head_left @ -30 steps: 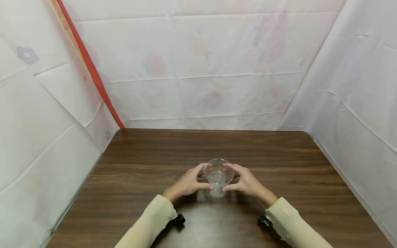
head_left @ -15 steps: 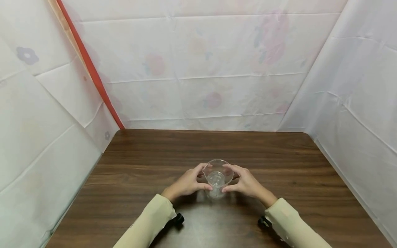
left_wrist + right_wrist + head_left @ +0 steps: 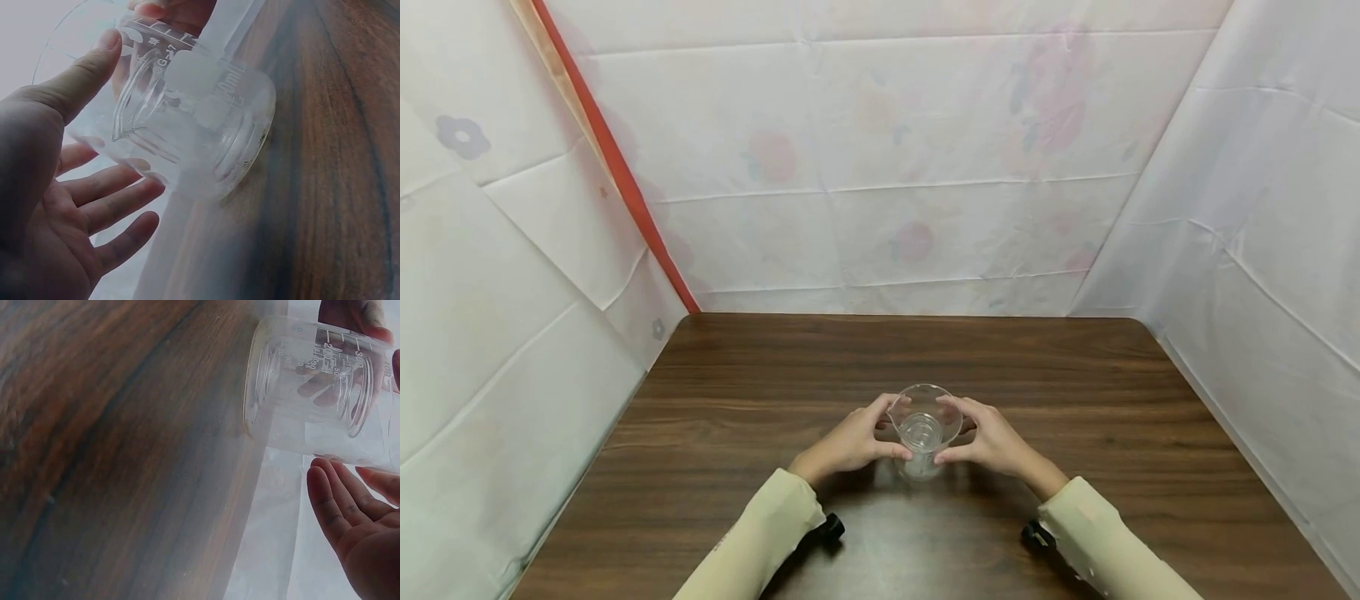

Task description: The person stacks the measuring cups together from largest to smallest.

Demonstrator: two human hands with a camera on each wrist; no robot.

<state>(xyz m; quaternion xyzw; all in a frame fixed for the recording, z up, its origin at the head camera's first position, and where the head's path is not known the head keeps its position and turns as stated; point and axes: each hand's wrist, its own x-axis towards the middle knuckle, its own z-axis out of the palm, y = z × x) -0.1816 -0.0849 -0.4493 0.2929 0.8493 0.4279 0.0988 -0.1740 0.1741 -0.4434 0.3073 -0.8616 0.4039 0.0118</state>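
Observation:
A clear glass beaker point(image 3: 919, 471) with white markings is upright at the middle of the near half of the table, a smaller glass vessel point(image 3: 921, 430) nested inside it. From the left, the left hand point(image 3: 852, 442) holds its upper wall between thumb and fingers; the right hand point(image 3: 998, 442) grips the opposite side the same way. The left wrist view has the left hand point(image 3: 62, 181) around the beaker point(image 3: 253, 119), and the inner vessel's spout shows through the glass. In the right wrist view, the right hand's point(image 3: 369, 531) fingers lie along the beaker wall point(image 3: 259, 394).
Brown wood-grain table point(image 3: 760, 358) under both forearms. White patterned sheets point(image 3: 850, 167) hang behind and at both sides, with a red strip point(image 3: 617, 162) at the back left corner. Dark devices point(image 3: 829, 530) are strapped beneath the wrists.

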